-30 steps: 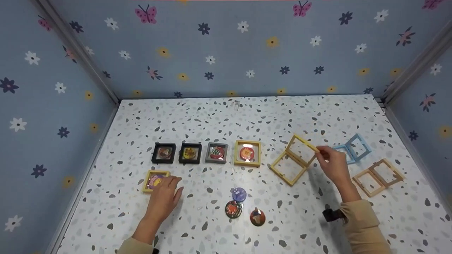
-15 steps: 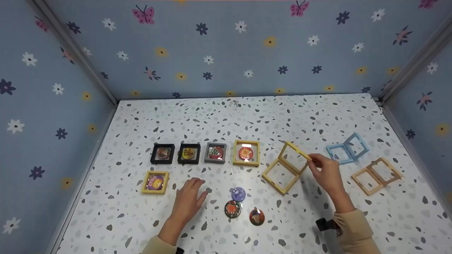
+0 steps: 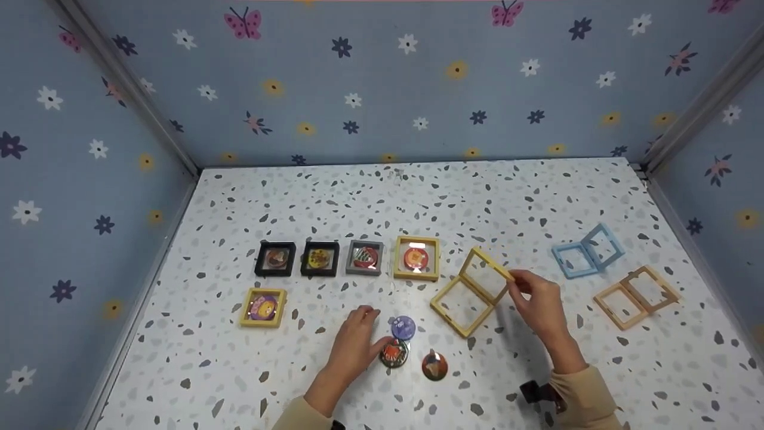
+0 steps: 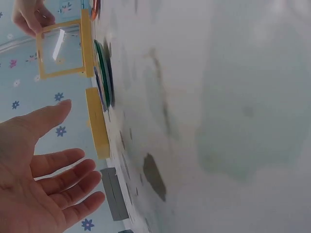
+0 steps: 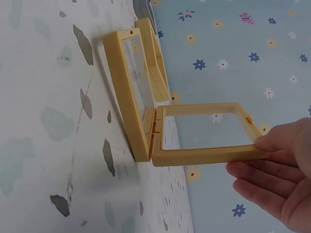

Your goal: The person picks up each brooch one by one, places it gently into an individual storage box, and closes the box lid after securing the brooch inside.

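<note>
My right hand (image 3: pixel 540 304) pinches the raised lid of a hinged yellow display frame (image 3: pixel 465 331) with clear film in both halves; its lower half lies on the table. The right wrist view shows thumb and fingers at the lid's outer edge (image 5: pixel 209 156). My left hand (image 3: pixel 352 343), fingers spread and holding nothing, hovers left of the loose badges, its thumb near a round badge with a red picture (image 3: pixel 394 353). A purple badge (image 3: pixel 403 328) lies just behind that one, and a brown-orange badge (image 3: pixel 434 365) lies to the right.
A row behind holds two black frames (image 3: pixel 275 259), a grey frame (image 3: pixel 364 257) and a yellow frame (image 3: pixel 416 258), each with a badge. Another filled yellow frame (image 3: pixel 263 308) lies at left. Opened blue (image 3: pixel 588 254) and tan (image 3: pixel 637 297) frames lie at right.
My left hand has left the yellow frame at left and moved right toward the loose badges. My right hand has drawn the open yellow frame left and nearer, still pinching its lid.
</note>
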A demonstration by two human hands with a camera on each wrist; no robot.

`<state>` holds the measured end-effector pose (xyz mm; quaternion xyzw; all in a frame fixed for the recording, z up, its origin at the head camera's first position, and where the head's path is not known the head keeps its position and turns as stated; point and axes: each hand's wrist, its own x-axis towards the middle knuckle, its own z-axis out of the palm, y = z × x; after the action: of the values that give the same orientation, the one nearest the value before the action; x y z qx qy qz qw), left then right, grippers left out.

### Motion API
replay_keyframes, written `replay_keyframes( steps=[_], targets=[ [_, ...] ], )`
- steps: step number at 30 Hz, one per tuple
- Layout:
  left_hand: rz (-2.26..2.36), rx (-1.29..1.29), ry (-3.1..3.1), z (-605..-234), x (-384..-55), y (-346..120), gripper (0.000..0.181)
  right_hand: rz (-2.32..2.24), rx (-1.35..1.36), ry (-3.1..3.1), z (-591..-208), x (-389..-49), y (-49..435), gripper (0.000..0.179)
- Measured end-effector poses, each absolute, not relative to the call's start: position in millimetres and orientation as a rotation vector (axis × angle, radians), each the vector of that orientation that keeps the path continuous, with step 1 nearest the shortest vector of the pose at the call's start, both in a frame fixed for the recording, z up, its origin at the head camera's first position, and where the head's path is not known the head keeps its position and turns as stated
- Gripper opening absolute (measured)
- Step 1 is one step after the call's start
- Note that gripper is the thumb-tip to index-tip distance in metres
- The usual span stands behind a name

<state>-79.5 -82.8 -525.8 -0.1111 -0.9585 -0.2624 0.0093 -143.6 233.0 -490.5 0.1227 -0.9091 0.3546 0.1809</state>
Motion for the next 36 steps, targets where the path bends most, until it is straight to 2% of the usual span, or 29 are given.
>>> replay_keyframes(
  steps=[11, 17, 28, 36],
  targets=[
    [-0.582, -0.449, -3.049, -517.2, -88.6, -55.0, 0.055, 1.025, 0.353, -2.562, -493.6, -138.7, 227.5, 0.015],
    [-0.477, -0.422, -3.138, -514.6, -96.7, -42.4, 0.059, 1.026, 0.334, -2.576, -493.8, -138.1, 226.7, 0.014],
    [-0.381, -0.346, -3.251, -517.8, -105.7, -28.2, 0.053, 1.041, 0.29, -2.601, -495.2, -135.8, 224.6, 0.016],
    [-0.252, -0.354, -3.328, -513.7, -108.7, -22.1, 0.055, 1.044, 0.265, -2.602, -495.9, -134.4, 224.2, 0.016]
  ],
)
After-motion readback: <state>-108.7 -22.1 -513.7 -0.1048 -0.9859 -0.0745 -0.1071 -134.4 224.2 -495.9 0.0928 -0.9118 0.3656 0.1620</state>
